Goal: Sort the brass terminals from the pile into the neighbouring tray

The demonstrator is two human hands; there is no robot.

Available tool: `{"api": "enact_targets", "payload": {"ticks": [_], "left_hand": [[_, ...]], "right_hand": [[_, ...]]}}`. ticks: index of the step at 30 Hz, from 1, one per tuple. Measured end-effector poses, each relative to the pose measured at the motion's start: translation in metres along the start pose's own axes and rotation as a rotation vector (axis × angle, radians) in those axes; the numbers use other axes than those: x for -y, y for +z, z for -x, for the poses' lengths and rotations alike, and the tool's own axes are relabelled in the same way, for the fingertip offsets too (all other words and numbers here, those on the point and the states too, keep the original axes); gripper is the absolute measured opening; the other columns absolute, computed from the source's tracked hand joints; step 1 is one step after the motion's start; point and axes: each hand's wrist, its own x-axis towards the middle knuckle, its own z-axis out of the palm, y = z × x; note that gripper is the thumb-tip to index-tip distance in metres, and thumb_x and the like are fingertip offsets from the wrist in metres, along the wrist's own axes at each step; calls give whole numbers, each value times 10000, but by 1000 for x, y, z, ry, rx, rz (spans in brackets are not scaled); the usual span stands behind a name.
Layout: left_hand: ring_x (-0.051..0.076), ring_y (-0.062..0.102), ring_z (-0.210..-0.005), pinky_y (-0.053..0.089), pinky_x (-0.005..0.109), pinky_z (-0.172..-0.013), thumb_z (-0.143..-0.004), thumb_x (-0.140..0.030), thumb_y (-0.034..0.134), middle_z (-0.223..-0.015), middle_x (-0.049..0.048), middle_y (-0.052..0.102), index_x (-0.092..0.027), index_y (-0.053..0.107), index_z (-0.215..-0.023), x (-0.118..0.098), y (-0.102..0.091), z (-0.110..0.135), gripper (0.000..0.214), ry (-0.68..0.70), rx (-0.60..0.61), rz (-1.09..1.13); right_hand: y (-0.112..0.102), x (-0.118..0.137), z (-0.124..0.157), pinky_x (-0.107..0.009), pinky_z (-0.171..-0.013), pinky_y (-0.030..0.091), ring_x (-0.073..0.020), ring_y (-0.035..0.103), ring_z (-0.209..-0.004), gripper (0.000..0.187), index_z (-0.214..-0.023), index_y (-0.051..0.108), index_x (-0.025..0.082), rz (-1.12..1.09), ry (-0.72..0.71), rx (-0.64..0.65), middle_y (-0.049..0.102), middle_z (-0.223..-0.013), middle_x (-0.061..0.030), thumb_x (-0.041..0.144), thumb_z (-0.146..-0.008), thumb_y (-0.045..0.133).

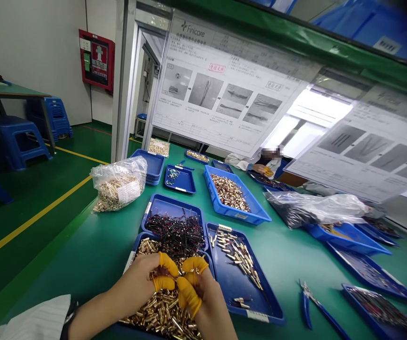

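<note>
Head view: left hand [142,281] and right hand [208,295] pinch a small part [176,278] over brass-tube tray [130,262].
Wire tray [169,203] at 12 o'clock, pliers [307,292] at 3. Yellow finger cots [189,295] mostly hide the part; can't identify it.

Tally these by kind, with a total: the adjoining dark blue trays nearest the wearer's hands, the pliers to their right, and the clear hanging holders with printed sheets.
Dark blue trays: 3 (loose gold-coloured parts tray, dark wire tray, spread-out pieces tray)
Pliers: 1 (blue-handled pliers)
Hanging holders: 2 (left holder, right holder)
Total: 6
</note>
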Motion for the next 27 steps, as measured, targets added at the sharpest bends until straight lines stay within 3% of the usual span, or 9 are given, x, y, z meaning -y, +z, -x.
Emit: {"api": "enact_targets", "payload": {"ticks": [3,6,10,14,19,23,25,27], "left_hand": [[176,557,-719,412,248,-641,-744,-236,580,-721,3,622,-180,630,-703,1,1,0,86,30,53,-11],[175,550,-694,410,253,-633,-734,-274,608,-682,3,608,-168,620,-659,1,2,0,131,31,57,50],[158,553,-667,433,257,-651,-686,-278,669,-683,-11,599,-169,593,-683,-6,1,2,133,-16,82,388],[157,555,-664,436,256,-641,-687,-256,680,-679,-7,600,-166,599,-683,-15,-3,9,120,-55,115,473],[166,535,-724,427,253,-681,-729,-223,623,-749,5,612,-174,631,-663,-19,-11,17,82,-75,162,246],[191,522,-854,400,274,-782,-733,-180,575,-817,-11,615,-206,643,-698,-20,-17,15,80,-167,158,-37],[203,522,-886,405,290,-800,-727,-163,556,-850,-7,620,-221,636,-780,-20,-21,14,112,-215,201,-91],[219,510,-955,405,312,-834,-726,-142,543,-968,10,609,-241,605,-924,-20,-26,14,230,-238,269,-146]], "right_hand": [[4,-2,-1,-175,-416,349,-79,440,-420,297,-766,486,191,-60,-3,35,492,-526,65,484,-803,517],[8,-3,-1,-156,-370,295,-53,391,-356,329,-770,494,192,-220,74,62,499,-495,76,518,-781,537],[9,-4,-1,-192,-457,384,-80,504,-384,452,-959,520,189,-600,164,176,572,-488,57,572,-725,576],[10,-9,-4,-197,-451,419,-75,530,-392,477,-958,523,215,-709,274,273,626,-623,26,533,-642,687],[24,-22,-13,-144,-402,378,-59,507,-405,450,-772,520,220,-720,257,331,561,-550,67,408,-500,824],[33,-23,-16,-102,-387,302,-18,448,-404,454,-748,497,222,-803,284,310,523,-560,84,403,-495,828],[21,-15,-14,-127,-387,310,-28,428,-377,436,-780,488,229,-735,280,279,526,-536,83,453,-550,783],[-7,-4,-12,-159,-382,326,-44,399,-339,419,-851,493,228,-556,256,195,519,-489,85,494,-619,719]]}}
